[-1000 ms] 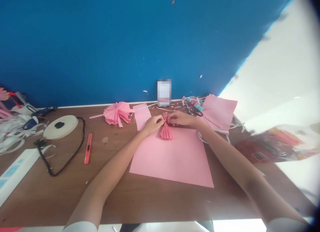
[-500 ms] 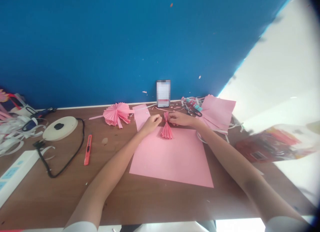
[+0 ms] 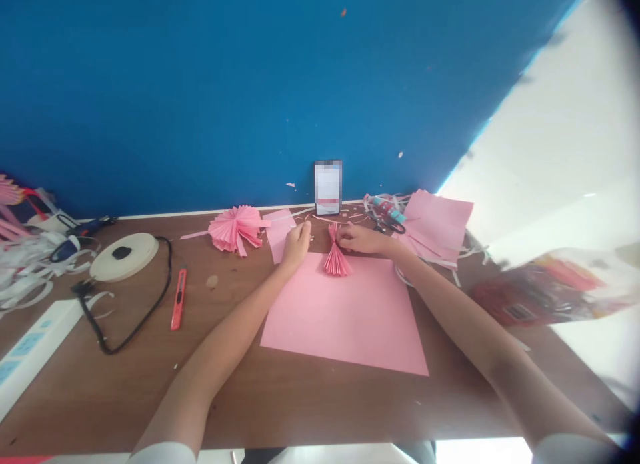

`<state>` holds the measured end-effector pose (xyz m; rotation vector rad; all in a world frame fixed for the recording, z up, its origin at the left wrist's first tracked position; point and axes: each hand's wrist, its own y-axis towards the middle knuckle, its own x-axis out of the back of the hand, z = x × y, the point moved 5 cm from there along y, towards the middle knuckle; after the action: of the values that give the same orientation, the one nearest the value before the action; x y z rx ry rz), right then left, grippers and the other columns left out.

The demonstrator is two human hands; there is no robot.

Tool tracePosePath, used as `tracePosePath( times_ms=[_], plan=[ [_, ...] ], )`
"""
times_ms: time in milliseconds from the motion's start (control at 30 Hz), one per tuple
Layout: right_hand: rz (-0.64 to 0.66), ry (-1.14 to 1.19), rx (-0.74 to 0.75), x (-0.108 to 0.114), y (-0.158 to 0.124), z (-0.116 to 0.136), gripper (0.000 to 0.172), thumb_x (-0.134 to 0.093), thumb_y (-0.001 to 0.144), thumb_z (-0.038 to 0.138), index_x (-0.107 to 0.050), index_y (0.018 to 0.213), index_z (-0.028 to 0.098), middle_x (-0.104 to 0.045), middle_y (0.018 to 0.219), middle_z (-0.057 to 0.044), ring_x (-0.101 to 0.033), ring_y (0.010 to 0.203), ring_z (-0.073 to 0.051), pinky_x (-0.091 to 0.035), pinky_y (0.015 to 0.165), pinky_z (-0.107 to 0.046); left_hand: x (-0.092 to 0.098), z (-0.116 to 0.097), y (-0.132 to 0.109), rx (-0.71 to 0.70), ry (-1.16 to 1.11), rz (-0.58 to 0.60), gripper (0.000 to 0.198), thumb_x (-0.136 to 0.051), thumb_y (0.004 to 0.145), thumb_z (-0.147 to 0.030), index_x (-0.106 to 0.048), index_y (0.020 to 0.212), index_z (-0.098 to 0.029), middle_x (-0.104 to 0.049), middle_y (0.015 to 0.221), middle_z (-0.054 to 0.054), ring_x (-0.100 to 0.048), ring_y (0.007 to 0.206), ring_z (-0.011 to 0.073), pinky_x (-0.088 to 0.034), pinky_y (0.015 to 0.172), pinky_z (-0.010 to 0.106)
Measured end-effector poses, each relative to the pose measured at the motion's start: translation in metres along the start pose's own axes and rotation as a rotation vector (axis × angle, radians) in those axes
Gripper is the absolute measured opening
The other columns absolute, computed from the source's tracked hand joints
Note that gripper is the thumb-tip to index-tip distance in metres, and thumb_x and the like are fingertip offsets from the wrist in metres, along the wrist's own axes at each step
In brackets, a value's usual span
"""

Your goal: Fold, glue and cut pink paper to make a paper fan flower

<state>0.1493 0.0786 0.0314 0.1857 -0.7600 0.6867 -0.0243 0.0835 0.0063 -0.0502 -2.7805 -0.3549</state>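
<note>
A pleated pink paper (image 3: pixel 335 259), pinched narrow near its top and fanned at the bottom, rests at the upper edge of a large pink sheet (image 3: pixel 347 317). My right hand (image 3: pixel 356 239) is closed at the narrow part, its fingertips on the pleated paper. Left of it, apart from the pleated paper, my left hand (image 3: pixel 298 243) is closed with fingers bent together; anything between its fingertips is too small to make out. Beyond my left hand lies a smaller pink sheet (image 3: pixel 278 227).
A phone (image 3: pixel 328 188) leans on the blue wall. Left are a pink paper fan (image 3: pixel 235 229), a red cutter (image 3: pixel 179 299), a white disc (image 3: pixel 125 256), a black cable and a power strip (image 3: pixel 37 344). Right are scissors (image 3: pixel 395 225), pink sheets (image 3: pixel 440 224) and a plastic bag (image 3: pixel 545 291).
My left hand has moved left, away from the pleated paper, and turned with its fingers pointing more upward. My right hand stays at the narrow part.
</note>
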Motion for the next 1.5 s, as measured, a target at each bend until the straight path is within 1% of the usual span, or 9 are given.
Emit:
tracePosePath(
  times_ms=[67, 200, 300, 433, 600, 800, 1033, 1333, 1500],
  plan=[
    [0.005, 0.014, -0.002, -0.001, 0.0, -0.002, 0.016, -0.042, 0.081, 0.027, -0.053, 0.074, 0.017, -0.056, 0.07, 0.0, -0.051, 0.063, -0.012, -0.037, 0.062, -0.025, 0.0, -0.006, -0.004, -0.027, 0.106, -0.002, 0.039, -0.033, 0.09, -0.05, -0.041, 0.068, -0.019, -0.046, 0.059, -0.003, -0.045, 0.055, 0.0102, -0.032, 0.054, 0.024],
    [0.009, 0.032, -0.009, -0.002, 0.001, -0.005, 0.017, -0.042, 0.082, 0.028, -0.053, 0.076, 0.017, -0.056, 0.07, 0.0, -0.05, 0.063, -0.012, -0.037, 0.06, -0.024, -0.012, -0.019, -0.013, -0.149, 0.422, 0.175, 0.027, -0.047, 0.085, -0.042, -0.052, 0.072, -0.019, -0.058, 0.066, -0.001, -0.049, 0.06, 0.0124, -0.029, 0.055, 0.026],
    [0.009, 0.037, -0.013, -0.003, 0.002, -0.006, 0.018, -0.042, 0.082, 0.029, -0.054, 0.077, 0.017, -0.056, 0.071, 0.0, -0.05, 0.062, -0.012, -0.037, 0.06, -0.024, -0.019, -0.023, -0.018, -0.208, 0.552, 0.251, 0.022, -0.05, 0.082, -0.037, -0.056, 0.069, -0.02, -0.061, 0.066, 0.0, -0.05, 0.06, 0.014, -0.028, 0.055, 0.027],
    [0.005, 0.033, -0.012, -0.004, 0.002, -0.007, 0.018, -0.042, 0.082, 0.029, -0.054, 0.076, 0.017, -0.056, 0.071, 0.001, -0.05, 0.063, -0.012, -0.037, 0.061, -0.024, -0.02, -0.021, -0.018, -0.195, 0.522, 0.317, 0.021, -0.048, 0.082, -0.033, -0.06, 0.073, -0.02, -0.063, 0.068, 0.001, -0.052, 0.062, 0.0146, -0.031, 0.057, 0.027],
    [-0.004, 0.035, -0.02, -0.003, 0.002, -0.008, 0.018, -0.042, 0.081, 0.03, -0.053, 0.075, 0.017, -0.056, 0.07, 0.0, -0.05, 0.062, -0.012, -0.036, 0.06, -0.024, -0.02, -0.015, -0.013, -0.155, 0.326, 0.354, 0.015, -0.048, 0.08, -0.029, -0.057, 0.074, -0.018, -0.061, 0.07, 0.0, -0.051, 0.063, 0.0125, -0.034, 0.059, 0.025],
    [0.009, 0.032, -0.037, -0.003, 0.002, -0.009, 0.019, -0.043, 0.081, 0.03, -0.054, 0.074, 0.016, -0.057, 0.068, 0.0, -0.049, 0.061, -0.012, -0.035, 0.058, -0.024, -0.016, -0.011, -0.004, -0.11, 0.059, 0.312, 0.012, -0.045, 0.079, -0.024, -0.049, 0.071, -0.017, -0.048, 0.063, -0.003, -0.043, 0.06, 0.01, -0.033, 0.058, 0.023],
    [0.021, 0.061, -0.041, -0.003, 0.003, -0.011, 0.02, -0.043, 0.081, 0.032, -0.053, 0.075, 0.016, -0.056, 0.069, -0.001, -0.05, 0.06, -0.012, -0.037, 0.058, -0.025, -0.01, -0.009, -0.003, -0.056, -0.001, 0.22, 0.012, -0.044, 0.079, -0.021, -0.043, 0.067, -0.018, -0.04, 0.055, -0.005, -0.039, 0.054, 0.0094, -0.03, 0.054, 0.023],
    [0.017, 0.074, -0.035, -0.003, 0.003, -0.01, 0.019, -0.043, 0.08, 0.031, -0.053, 0.072, 0.016, -0.056, 0.069, -0.001, -0.052, 0.061, -0.012, -0.038, 0.06, -0.025, 0.004, -0.001, -0.002, 0.017, -0.068, -0.067, 0.011, -0.042, 0.083, -0.025, -0.042, 0.072, -0.02, -0.04, 0.06, -0.004, -0.041, 0.055, 0.0102, -0.031, 0.051, 0.022],
    [0.008, 0.06, -0.043, -0.003, 0.002, -0.011, 0.019, -0.044, 0.08, 0.031, -0.054, 0.074, 0.016, -0.057, 0.07, -0.001, -0.051, 0.061, -0.012, -0.037, 0.06, -0.025, 0.017, -0.005, -0.005, 0.014, 0.011, -0.223, 0.011, -0.035, 0.088, -0.024, -0.044, 0.083, -0.021, -0.048, 0.068, -0.001, -0.046, 0.061, 0.0124, -0.037, 0.059, 0.024]
  ],
)
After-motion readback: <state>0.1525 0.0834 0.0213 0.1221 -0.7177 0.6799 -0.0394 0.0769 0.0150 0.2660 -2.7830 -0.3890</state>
